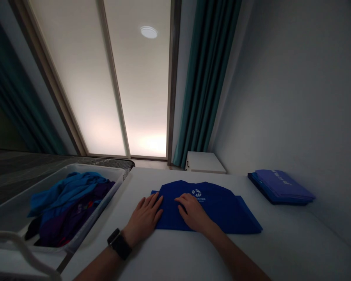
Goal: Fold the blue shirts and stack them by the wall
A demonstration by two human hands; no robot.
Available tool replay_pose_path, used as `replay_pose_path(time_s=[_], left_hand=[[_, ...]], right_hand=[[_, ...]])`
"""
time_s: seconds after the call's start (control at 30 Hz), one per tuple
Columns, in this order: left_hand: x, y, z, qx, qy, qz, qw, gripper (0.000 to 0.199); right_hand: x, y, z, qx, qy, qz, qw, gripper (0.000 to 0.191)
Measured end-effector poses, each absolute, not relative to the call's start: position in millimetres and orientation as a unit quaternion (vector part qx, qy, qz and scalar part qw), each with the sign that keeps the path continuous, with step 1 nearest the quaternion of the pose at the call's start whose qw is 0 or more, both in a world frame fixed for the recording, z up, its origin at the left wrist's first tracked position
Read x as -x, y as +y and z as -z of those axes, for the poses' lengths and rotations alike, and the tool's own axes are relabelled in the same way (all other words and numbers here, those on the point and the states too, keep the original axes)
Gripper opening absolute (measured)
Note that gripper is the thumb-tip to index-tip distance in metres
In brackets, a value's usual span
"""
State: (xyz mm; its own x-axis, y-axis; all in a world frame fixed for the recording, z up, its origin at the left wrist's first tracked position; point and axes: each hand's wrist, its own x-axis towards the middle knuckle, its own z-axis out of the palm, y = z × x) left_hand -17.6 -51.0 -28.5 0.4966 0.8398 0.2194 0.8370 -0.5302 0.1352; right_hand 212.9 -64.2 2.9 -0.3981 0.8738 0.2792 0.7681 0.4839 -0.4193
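Round white emblem [197, 192] noted on folded blue fabric garment [222, 208] — lettering [201, 199] illegible; open left hand [144, 217] and loosely bent right hand [192, 211] rested there, nothing gripped.

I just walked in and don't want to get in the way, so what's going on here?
A person has both bare hands on a blue garment lying on a white table. The left hand is at its left edge; the right hand is on its front, beside the white logo. To the left, a white bin holds rumpled clothes; to the right sits a folded stack.
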Motion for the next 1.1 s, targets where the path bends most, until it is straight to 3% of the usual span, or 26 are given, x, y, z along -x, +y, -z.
replay_pose_path(time_s=[0.4, 0.53, 0.7, 0.9, 1.1], left_hand=[[68, -39, 2, -0.841, 0.533, -0.086, 0.031, 0.044], [50, -23, -13, -0.826, 0.552, -0.11, 0.001, 0.04], [40, 1, 1, -0.821, 0.549, -0.155, 0.009, 0.034], [64, 17, 14, -0.814, 0.516, -0.242, 0.109, 0.035], [74, 19, 6, -0.769, 0.517, -0.29, 0.239, 0.042]], right_hand=[[-313, -70, 19, 0.587, -0.787, -0.034, 0.187, 0.04], [-329, -67, 33, 0.623, -0.762, -0.01, 0.175, 0.043], [-334, -69, 37, 0.618, -0.764, -0.019, 0.183, 0.042], [-357, -60, 48, 0.634, -0.742, -0.013, 0.218, 0.045], [-379, -50, 63, 0.672, -0.713, 0.012, 0.2, 0.048]])
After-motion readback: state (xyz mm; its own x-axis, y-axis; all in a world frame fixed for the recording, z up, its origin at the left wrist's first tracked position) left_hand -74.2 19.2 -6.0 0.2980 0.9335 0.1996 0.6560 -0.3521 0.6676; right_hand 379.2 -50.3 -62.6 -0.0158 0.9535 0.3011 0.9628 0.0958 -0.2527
